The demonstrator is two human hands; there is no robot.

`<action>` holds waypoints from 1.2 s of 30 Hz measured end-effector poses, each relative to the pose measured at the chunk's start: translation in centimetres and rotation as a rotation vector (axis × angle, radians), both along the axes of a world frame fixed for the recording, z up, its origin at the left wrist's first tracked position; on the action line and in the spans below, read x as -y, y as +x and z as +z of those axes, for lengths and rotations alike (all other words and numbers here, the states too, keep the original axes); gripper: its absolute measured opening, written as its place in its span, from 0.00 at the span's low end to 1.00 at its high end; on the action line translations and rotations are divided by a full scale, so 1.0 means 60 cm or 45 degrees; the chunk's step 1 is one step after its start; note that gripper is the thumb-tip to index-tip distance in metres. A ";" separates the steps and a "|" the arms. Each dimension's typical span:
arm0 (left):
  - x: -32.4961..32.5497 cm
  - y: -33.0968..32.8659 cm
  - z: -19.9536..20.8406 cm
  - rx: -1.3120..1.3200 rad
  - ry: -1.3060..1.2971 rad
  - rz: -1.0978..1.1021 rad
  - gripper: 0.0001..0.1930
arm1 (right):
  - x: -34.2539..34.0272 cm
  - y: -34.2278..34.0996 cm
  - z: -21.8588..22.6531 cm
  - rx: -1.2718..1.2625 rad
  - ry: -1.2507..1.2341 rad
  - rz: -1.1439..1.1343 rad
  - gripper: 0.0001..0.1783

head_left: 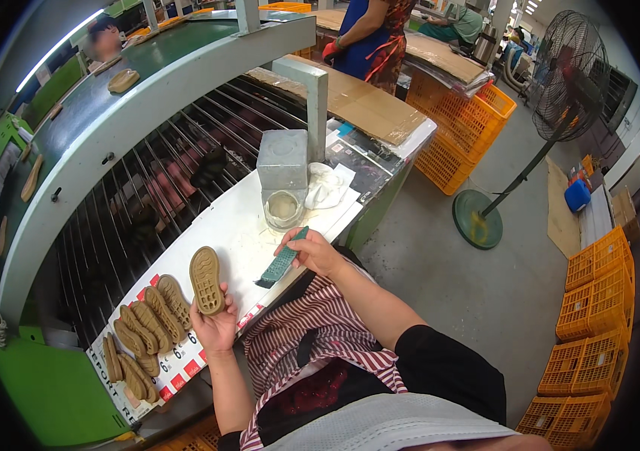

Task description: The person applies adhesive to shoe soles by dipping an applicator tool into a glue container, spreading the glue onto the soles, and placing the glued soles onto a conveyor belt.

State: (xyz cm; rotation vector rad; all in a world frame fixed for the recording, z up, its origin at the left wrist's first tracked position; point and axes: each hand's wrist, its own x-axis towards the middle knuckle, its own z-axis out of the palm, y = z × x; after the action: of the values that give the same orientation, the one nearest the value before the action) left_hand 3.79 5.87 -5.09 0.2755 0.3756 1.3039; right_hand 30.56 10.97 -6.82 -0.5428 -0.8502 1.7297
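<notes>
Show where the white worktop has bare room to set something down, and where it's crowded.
A bare patch of white worktop lies between the sole in the left hand, the green brush in the right hand and the jar. The left end is crowded with soles, the other with the jar, a grey block and a white cloth.

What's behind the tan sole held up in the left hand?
The white worktop shows around the tan sole, whose lower end the left hand grips. The sole's far face, and whatever lies directly behind it, are covered, so I can't tell.
</notes>
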 end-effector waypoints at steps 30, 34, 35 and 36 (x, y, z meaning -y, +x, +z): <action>-0.020 -0.037 -0.012 -0.057 0.018 0.004 0.22 | -0.023 -0.040 -0.014 0.062 -0.006 -0.054 0.09; -0.022 -0.053 -0.020 -0.070 0.001 0.023 0.22 | -0.022 -0.056 -0.011 0.071 -0.011 -0.065 0.10; -0.022 -0.057 -0.022 -0.041 0.011 0.011 0.22 | -0.020 -0.061 -0.010 0.076 -0.011 -0.064 0.10; -0.023 -0.062 -0.023 -0.012 0.022 -0.001 0.23 | -0.019 -0.065 -0.009 0.093 -0.009 -0.074 0.10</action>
State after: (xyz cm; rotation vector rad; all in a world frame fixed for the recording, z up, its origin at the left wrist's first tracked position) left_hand 0.10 7.25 -6.47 0.2965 0.3724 1.3060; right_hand 26.67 12.13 -7.37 -0.6327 -0.8715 1.6693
